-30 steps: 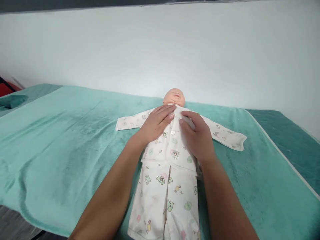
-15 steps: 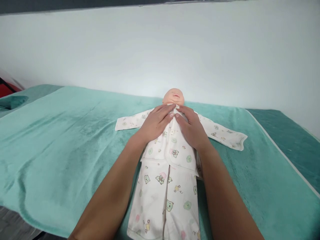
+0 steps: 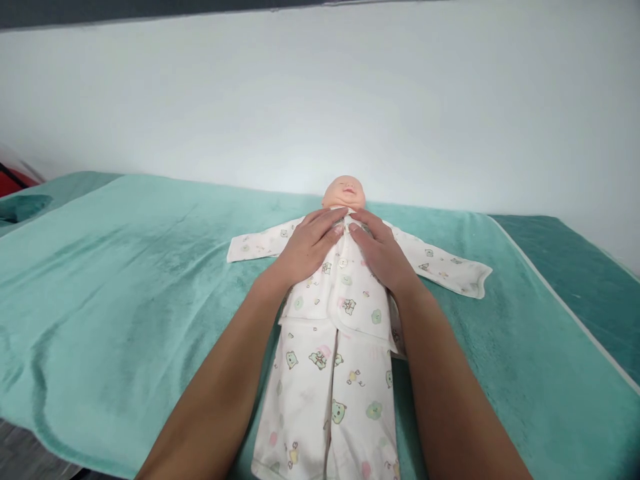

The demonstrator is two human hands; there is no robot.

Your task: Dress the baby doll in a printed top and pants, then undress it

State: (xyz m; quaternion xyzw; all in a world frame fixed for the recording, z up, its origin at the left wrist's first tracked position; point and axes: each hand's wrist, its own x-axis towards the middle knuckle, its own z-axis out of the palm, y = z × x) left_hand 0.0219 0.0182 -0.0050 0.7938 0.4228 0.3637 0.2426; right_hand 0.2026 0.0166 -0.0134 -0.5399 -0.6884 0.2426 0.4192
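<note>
A baby doll point(image 3: 345, 191) lies on its back on a teal blanket point(image 3: 125, 280), head toward the wall. It wears a white printed jacket point(image 3: 345, 293) with sleeves spread out and matching trousers point(image 3: 325, 400). My left hand point(image 3: 310, 243) lies flat on the left side of the doll's chest, fingers stretched toward the collar. On the right side of the chest my right hand point(image 3: 383, 253) rests flat too, its fingertips meeting the left hand's near the top button. Neither hand grips anything.
A white wall point(image 3: 320, 100) rises right behind the doll's head. A darker green surface point(image 3: 575, 267) shows past the blanket's right edge. A dark green cushion point(image 3: 20, 207) and something red point(image 3: 10, 179) sit at the far left.
My right hand slid up the doll's chest toward the collar and flattened beside the left hand. The left hand barely moved.
</note>
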